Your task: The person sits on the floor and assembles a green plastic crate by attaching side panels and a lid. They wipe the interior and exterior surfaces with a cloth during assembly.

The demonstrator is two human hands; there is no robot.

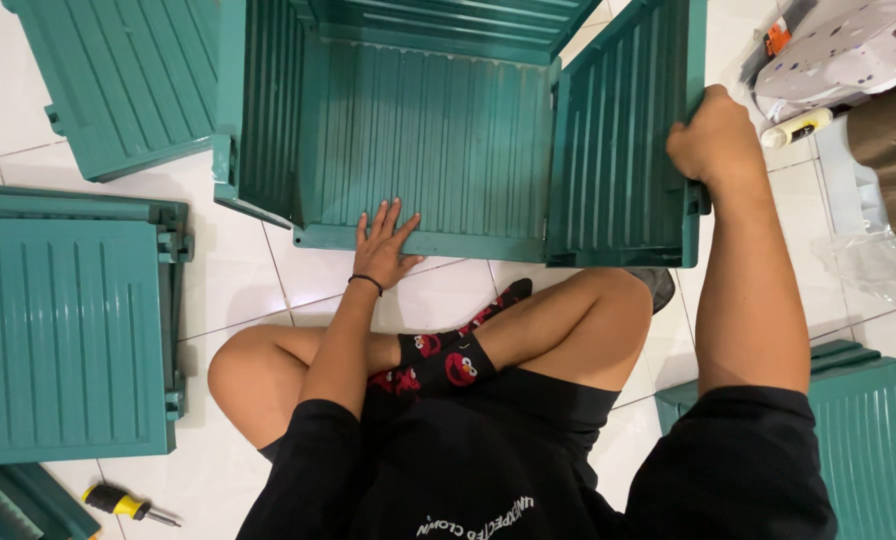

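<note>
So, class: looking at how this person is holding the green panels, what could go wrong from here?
The right hand alone grips the upright side panel; if it slips, the panel could tip over. The left hand lies flat on the base panel's front edge, where fingers might get pinched. The screwdriver lies loose on the floor and could roll.

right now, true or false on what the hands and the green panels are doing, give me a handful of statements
1. The left hand lies flat on the base panel. True.
2. The right hand holds a screwdriver. False: it grips the top edge of the side panel; the screwdriver lies on the floor.
3. The side panel stands upright at the base panel's right edge. True.
4. The person is standing. False: they sit cross-legged on the floor.
5. More green panels lie on the floor. True.
</note>
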